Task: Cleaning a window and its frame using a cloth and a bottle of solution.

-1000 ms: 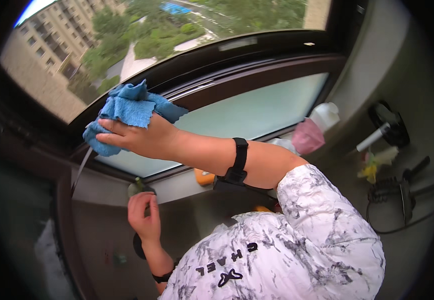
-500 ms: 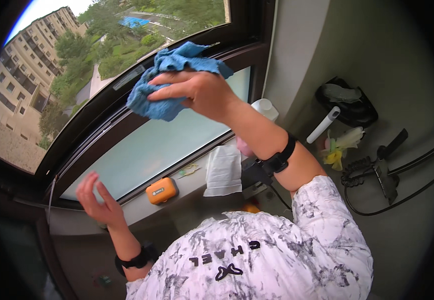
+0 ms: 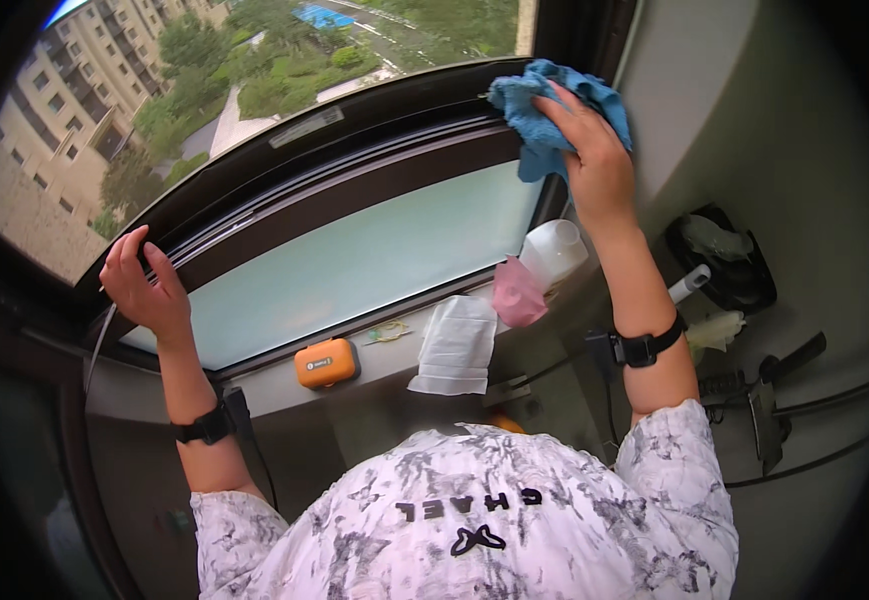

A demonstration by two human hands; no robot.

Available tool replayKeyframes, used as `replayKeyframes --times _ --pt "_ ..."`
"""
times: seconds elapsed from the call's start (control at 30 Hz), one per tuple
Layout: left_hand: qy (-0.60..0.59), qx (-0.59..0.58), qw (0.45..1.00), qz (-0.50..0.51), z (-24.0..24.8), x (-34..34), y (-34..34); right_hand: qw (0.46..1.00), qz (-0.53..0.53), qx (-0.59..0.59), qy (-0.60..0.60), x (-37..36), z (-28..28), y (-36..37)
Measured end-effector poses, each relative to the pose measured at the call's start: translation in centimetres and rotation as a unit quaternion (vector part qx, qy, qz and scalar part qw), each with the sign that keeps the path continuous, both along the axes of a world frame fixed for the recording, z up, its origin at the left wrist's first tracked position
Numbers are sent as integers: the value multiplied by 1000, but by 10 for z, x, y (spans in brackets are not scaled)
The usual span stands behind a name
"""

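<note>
A crumpled blue cloth (image 3: pixel 564 115) is bunched under my right hand (image 3: pixel 599 165), whose fingers press it onto the right end of the dark window frame (image 3: pixel 354 165), by the corner. Part of the cloth hangs down over the frame's inner side. At the frame's left end is my left hand (image 3: pixel 146 285), fingers loosely spread and thumb apart, with nothing in it. Whether its fingertips touch the frame I cannot tell. Below the rail runs a frosted glass pane (image 3: pixel 364 260); above it, clear glass looks out on trees and a building.
Along the sill lie an orange case (image 3: pixel 326 363), a white tissue packet (image 3: pixel 456 345), a pink crumpled piece (image 3: pixel 519 292) and a white plastic bottle (image 3: pixel 554 252). On the right are a black container (image 3: pixel 724 260), a white handle (image 3: pixel 689 283) and dark cables (image 3: pixel 824 400).
My right hand has carried the blue cloth rightward along the frame to its corner. My left hand has risen and moved left to the frame's left end. The view has shifted slightly.
</note>
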State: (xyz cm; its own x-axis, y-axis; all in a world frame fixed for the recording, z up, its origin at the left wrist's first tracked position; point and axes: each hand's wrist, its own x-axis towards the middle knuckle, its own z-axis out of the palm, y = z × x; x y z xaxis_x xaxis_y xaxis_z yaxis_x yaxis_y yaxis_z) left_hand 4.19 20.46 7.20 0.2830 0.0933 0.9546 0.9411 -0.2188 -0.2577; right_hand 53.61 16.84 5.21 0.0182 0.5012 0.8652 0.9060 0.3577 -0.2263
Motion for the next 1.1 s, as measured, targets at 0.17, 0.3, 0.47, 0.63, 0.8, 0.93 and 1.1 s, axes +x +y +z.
replayKeyframes --times 0.17,0.3,0.47,0.63,0.8,0.93,1.1 --pt "-66 33 996 -47 -15 -8 3 998 -1 45 47 -16 -3 10" --pt "-63 29 995 -76 -15 -4 7 991 -31 87 95 -66 -10 14" --pt "-67 17 994 -87 -12 1 5 993 53 100 39 -170 -20 15" --pt "-71 11 992 -99 -13 0 12 986 158 56 -7 -260 -13 13" --pt "-120 -28 988 -90 -14 -1 5 979 169 73 -90 -256 1 17" --pt "-130 -12 986 -101 -18 -4 8 973 183 87 -113 -201 1 20" --pt "-91 -12 991 -100 -16 -9 5 982 164 32 -84 -90 3 20"
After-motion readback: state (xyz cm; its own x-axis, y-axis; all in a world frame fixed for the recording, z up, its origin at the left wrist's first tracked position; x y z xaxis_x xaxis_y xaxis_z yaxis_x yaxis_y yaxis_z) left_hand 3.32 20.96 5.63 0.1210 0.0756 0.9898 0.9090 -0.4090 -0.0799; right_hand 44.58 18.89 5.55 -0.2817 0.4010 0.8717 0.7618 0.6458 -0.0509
